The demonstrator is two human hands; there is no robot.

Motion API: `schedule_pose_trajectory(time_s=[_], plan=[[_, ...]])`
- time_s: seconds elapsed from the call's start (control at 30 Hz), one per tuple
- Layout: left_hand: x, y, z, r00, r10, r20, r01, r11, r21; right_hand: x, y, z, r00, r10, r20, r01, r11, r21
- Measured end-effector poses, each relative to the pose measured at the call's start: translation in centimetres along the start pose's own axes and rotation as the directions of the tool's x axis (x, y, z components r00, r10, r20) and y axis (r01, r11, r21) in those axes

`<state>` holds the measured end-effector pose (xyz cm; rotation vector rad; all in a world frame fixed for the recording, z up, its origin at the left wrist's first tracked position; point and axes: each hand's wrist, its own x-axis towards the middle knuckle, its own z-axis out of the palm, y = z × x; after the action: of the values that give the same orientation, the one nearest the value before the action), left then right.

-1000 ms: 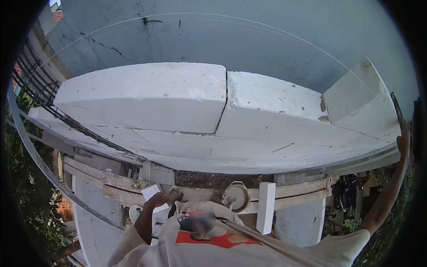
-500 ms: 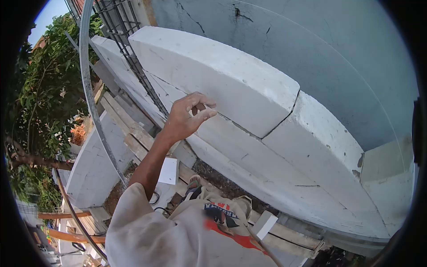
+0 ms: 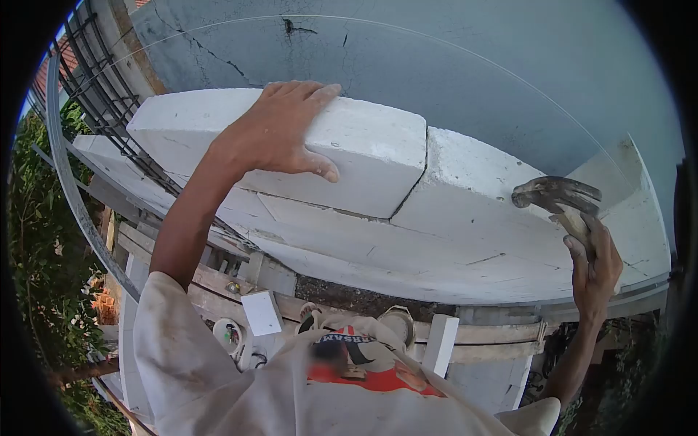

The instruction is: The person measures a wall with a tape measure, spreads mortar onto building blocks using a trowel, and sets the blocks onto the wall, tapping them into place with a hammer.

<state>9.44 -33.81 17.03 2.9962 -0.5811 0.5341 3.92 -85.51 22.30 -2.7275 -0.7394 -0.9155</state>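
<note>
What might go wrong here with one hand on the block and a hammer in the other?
The hammer in the right hand could hit the bare left hand on the white masonry block. A hard blow might chip that block or shift it toward the dark gap beside it.

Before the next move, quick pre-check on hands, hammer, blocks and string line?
1. Left hand braced on left block: ok, palm over the top, thumb against the front face.
2. Right hand gripping hammer: ok, fingers wrapped round the handle.
3. Left hand clear of the hammer head: ok, head is at the right block, well away.
4. Joint between blocks fully closed: not ok, dark gap shows.
5. Block tops level with string line: cannot tell, lens bends everything.
</note>
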Motion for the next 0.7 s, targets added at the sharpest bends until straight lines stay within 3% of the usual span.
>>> schedule_pose_trajectory(time_s=[0.1,0.23,0.37,0.43,0.53,0.6,0.7], plan=[[0.5,-0.2,-0.4,0.997,-0.023,0.074,0.026,0.999,-0.031,4.9,-2.6,4.0,0.996,0.088,-0.008,-0.088,0.995,0.052],[0.7,-1.1,0.2,0.997,-0.006,0.078,0.012,0.997,-0.08,11.3,-5.5,7.5,1.0,-0.003,0.008,0.004,0.997,-0.077],[0.4,-1.6,1.1,1.0,0.001,0.003,-0.001,0.996,-0.094,19.2,-6.0,14.0,0.972,0.008,0.236,0.048,0.972,-0.229],[0.5,-1.8,1.3,1.0,0.007,-0.006,-0.008,0.995,-0.104,23.5,-7.5,16.6,0.857,0.117,0.502,-0.057,0.989,-0.134],[0.4,-1.9,1.2,0.999,0.023,-0.032,-0.027,0.993,-0.112,26.6,-9.9,18.8,0.758,0.06,0.649,-0.055,0.998,-0.028],[0.4,-1.8,1.3,0.999,0.024,-0.045,-0.029,0.993,-0.115,28.6,-12.4,18.2,0.454,0.09,0.886,-0.132,0.991,-0.033],[0.3,-1.9,1.5,0.999,-0.019,-0.032,0.014,0.988,-0.152,27.3,-10.6,23.2,0.519,-0.063,0.852,-0.005,0.997,0.076]])
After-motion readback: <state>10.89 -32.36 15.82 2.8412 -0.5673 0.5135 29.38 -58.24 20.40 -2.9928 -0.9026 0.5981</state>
